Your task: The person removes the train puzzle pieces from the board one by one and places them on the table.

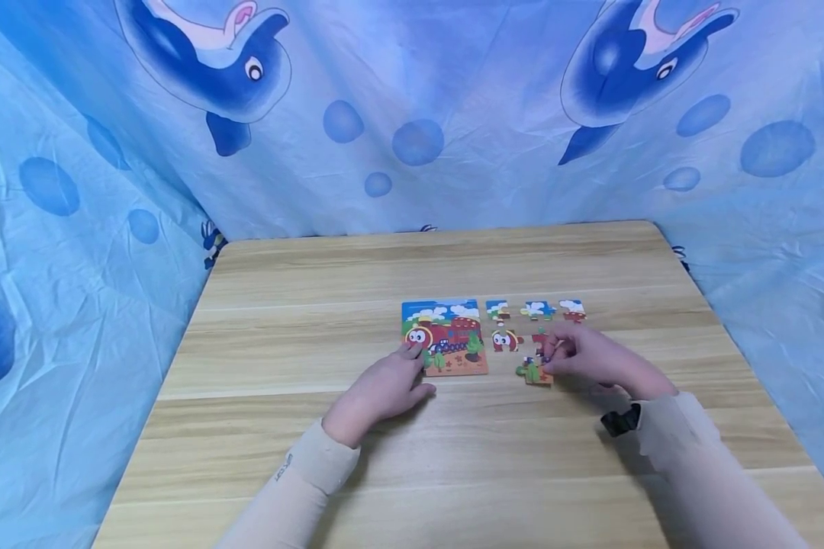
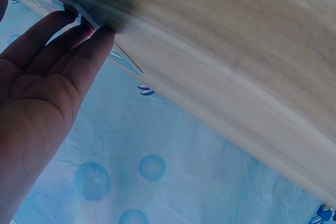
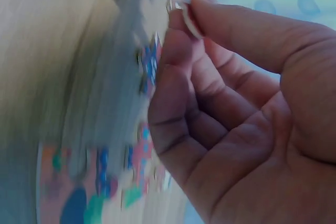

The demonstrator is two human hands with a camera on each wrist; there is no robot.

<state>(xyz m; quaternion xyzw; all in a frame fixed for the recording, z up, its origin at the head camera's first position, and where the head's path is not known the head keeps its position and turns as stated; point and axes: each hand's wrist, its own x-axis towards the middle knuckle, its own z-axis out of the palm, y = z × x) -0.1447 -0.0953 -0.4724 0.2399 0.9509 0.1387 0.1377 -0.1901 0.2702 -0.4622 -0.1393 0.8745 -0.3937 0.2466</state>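
Observation:
My left hand (image 1: 391,385) rests its fingertips on the left lower edge of a square train picture board (image 1: 456,364). In the left wrist view its fingers (image 2: 94,51) reach out to the thin edge of that board. My right hand (image 1: 593,357) pinches a jigsaw piece (image 1: 537,374) with green bush and orange ground between thumb and forefinger. The piece's thin pale edge shows in the right wrist view, its other fingers curled below. Beside the right hand lies a piece with the train's eyed face (image 1: 503,341); a red piece (image 1: 539,340) is partly hidden by the fingers.
Along the back lie a sky-and-green piece (image 1: 497,309), a cloud piece (image 1: 539,309) and a cloud-and-red corner piece (image 1: 573,308). Everything lies on a wood-grain table (image 1: 302,320). A blue dolphin-print curtain (image 1: 412,91) hangs behind the table and at its sides.

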